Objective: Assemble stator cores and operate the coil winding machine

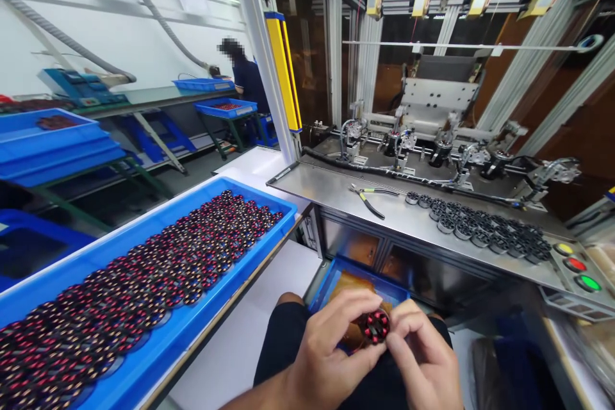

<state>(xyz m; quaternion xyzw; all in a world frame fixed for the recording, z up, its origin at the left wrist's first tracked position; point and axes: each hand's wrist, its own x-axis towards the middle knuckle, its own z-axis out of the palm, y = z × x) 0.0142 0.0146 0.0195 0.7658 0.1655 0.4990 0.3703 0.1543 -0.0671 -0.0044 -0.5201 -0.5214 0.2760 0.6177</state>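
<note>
Stator (376,327), one, between two hands (331,341) (423,355)

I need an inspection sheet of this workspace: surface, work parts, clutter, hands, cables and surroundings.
Surface: metal bench, carrying black round parts in rows.
Work parts: one red-and-black ring in hand; many similar pieces in the blue tray at left.
Clutter: pliers lying loose, handles spread.
Hands: left hand grips the ring; right hand has fingertips at its edge.
Cables: black cable along the machine's front.
Surroundings: machine behind the bench; another person beyond, at left.
</note>
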